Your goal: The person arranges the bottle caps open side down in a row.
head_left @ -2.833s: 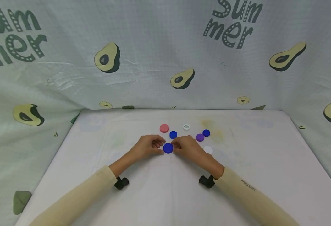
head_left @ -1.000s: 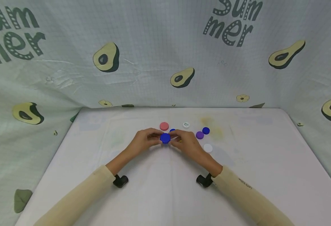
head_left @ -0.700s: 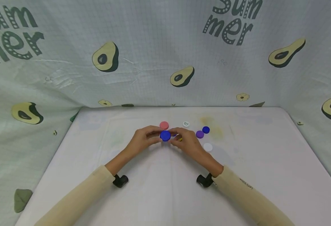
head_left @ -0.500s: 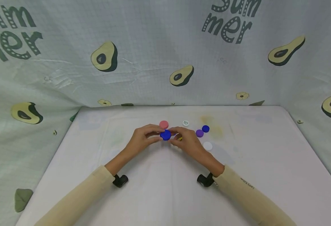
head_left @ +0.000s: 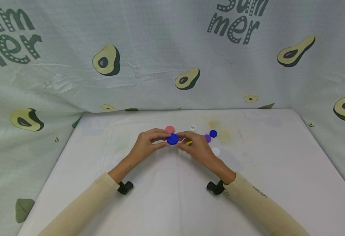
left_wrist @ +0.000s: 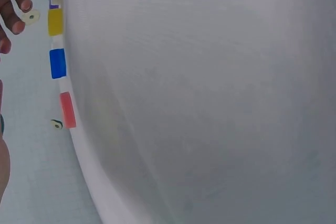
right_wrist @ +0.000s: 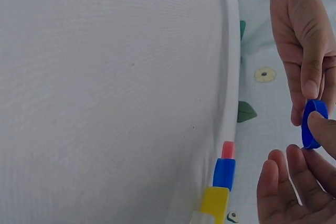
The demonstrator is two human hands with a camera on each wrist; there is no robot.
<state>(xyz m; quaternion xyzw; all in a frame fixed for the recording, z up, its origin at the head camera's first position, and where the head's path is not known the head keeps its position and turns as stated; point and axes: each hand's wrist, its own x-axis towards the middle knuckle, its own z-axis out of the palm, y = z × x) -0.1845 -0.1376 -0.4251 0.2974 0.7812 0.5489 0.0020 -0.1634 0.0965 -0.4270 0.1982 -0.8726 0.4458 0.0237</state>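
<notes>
A blue bottle cap (head_left: 172, 139) is held up off the table between both hands. My left hand (head_left: 148, 141) pinches its left side with fingertips and thumb. From the other side, my right hand (head_left: 197, 144) pinches it, the thumb showing on the cap (right_wrist: 310, 132) in the right wrist view. Just behind the hands lies a red cap (head_left: 169, 129). A yellow cap (head_left: 188, 143) shows partly through the gap of the right hand's fingers. Another blue cap (left_wrist: 58, 63) stands on the table in the left wrist view, mostly hidden by the hands in the head view.
Beyond the right hand lie a white cap with dark marks (head_left: 192, 127), a dark blue cap (head_left: 213, 133), a purple cap (head_left: 207, 138) and a plain white cap (head_left: 216, 151). The white-covered table (head_left: 160, 203) meets a patterned cloth backdrop (head_left: 148, 91) at its far edge.
The blue cap lay on the table between the hands at first. Both hands have since raised it and brought it slightly farther from the body. Over the last second it stays nearly still.
</notes>
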